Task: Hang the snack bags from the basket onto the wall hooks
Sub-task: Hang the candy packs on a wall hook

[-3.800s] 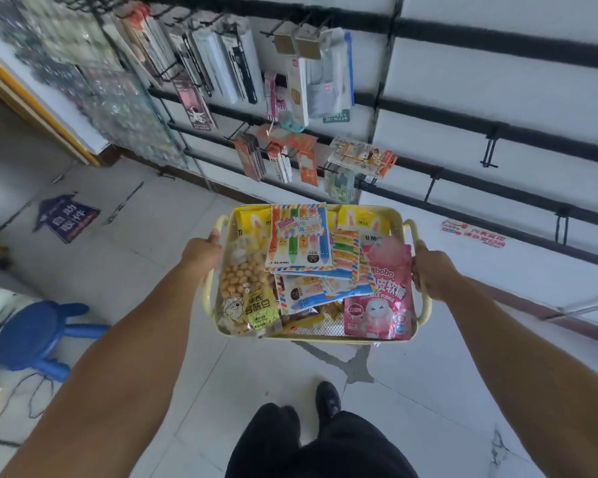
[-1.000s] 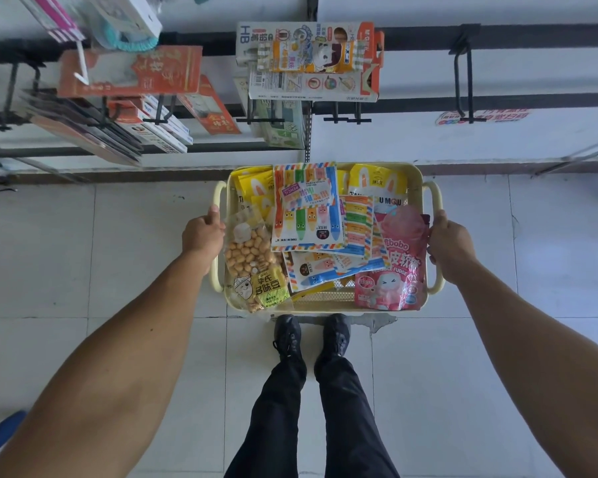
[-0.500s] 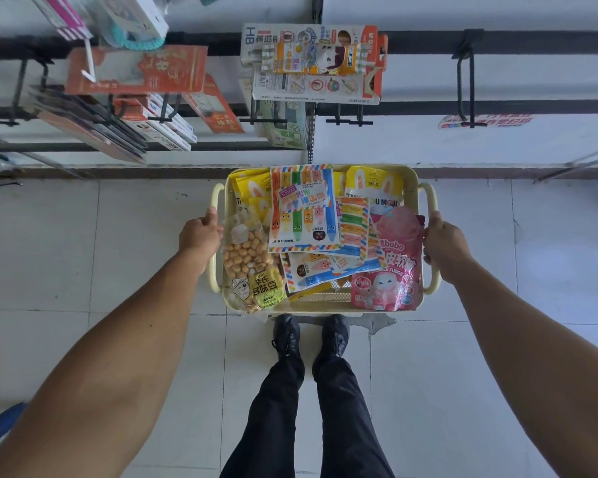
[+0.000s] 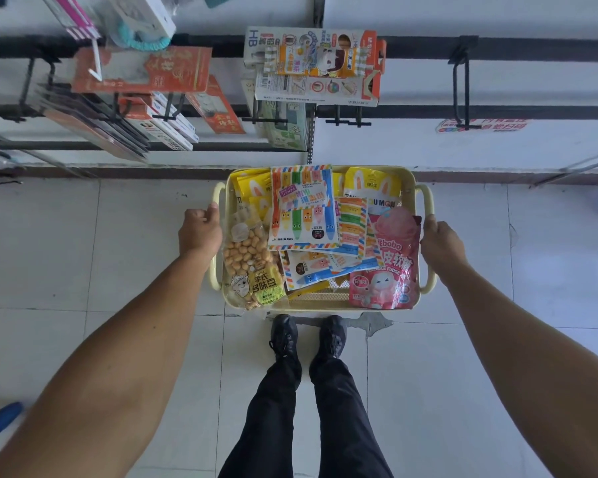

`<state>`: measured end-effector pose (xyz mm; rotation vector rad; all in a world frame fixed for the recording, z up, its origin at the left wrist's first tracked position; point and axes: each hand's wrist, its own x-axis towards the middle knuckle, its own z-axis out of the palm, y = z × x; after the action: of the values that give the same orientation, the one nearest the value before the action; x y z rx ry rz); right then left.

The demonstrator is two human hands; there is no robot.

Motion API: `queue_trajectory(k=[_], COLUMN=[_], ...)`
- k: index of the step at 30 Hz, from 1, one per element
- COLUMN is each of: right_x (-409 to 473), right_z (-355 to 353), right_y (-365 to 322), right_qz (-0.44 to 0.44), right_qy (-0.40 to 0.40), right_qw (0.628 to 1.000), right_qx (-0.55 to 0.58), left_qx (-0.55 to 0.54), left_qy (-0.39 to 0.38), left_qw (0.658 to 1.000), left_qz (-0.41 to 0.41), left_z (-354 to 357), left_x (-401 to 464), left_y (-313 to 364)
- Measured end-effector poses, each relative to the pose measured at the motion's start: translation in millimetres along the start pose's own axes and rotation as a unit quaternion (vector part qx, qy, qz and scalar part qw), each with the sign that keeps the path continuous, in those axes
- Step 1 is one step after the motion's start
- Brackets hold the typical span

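Shoes: two black shoes stand on the white tile floor, just behind the basket.
Left hand: the left hand has its grip curled round the basket's left handle.
Right hand: the right hand has its grip curled round the right handle.
Basket: the pale yellow basket is held up between both hands, in front of the wall, and it is full of snack bags.
How the basket feels: it looks stiff and not heavy, and two hands keep it level.
Peanut bag: a clear bag of round yellow nuts lies at the left side. It looks lumpy and a bit heavier than the rest.
Pink bag: a pink pouch lies at the right side. It reads "bobo" and "FUDGE". It looks soft and squishy.
Crayon bags: flat striped bags with crayon pictures lie on top in the middle. They look thin, light and slippery, so they may slide.
Yellow bags: yellow bags sit at the far end, and one reads "U MOU" (part is covered).
Where to hold: pinch each bag at its flat top edge. I think the hang hole is there, but it is too small to see.
Free hook: a black hook sticks out from the white wall at the right, with nothing on it.
Full hooks: a box marked "HB" and red packs hang on the left hooks.
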<state>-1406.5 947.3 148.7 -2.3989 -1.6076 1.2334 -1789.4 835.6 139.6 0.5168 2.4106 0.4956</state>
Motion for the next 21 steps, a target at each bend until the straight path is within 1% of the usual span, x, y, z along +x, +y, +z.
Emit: queue_trajectory(k=[2, 4, 7, 10, 12, 15, 17, 19, 21], right_x=[-4, -7, -15, -26, -35, -50, -63, -75, -86], right_z=[-3, -5, -6, -8, -7, -5, -3, 0, 4], right_y=[-2, -6, -12, -22, -34, -52, -63, -74, -84], right_qz=[0.004, 0.006, -0.008, -0.072, -0.112, -0.178, -0.215, -0.232, -0.245], right_qy=[0.004, 0.005, 0.048, 0.091, 0.091, 0.086, 0.075, 0.06, 0.049], right_qw=[1.0, 1.0, 0.999, 0.992, 0.986, 0.971, 0.963, 0.96, 0.956], right_qx=[-0.004, -0.003, -0.006, -0.058, -0.089, -0.137, -0.142, -0.147, -0.157], left_qx=[-0.005, 0.005, 0.066, 0.109, 0.137, 0.167, 0.178, 0.175, 0.16], left_qy=[-0.006, -0.01, 0.011, 0.014, 0.002, -0.013, -0.023, -0.036, -0.053], left_qw=[1.0, 1.0, 0.994, 0.978, 0.967, 0.954, 0.945, 0.942, 0.946], left_qz=[-0.003, 0.017, 0.09, 0.175, 0.215, 0.249, 0.273, 0.284, 0.276], left_z=[-4, -8, -14, -18, -21, -28, -33, -36, -39], left_x=[-4, -7, -15, -29, -38, -51, -61, -71, -79], left_y=[7, 10, 13, 21, 26, 33, 38, 45, 53])
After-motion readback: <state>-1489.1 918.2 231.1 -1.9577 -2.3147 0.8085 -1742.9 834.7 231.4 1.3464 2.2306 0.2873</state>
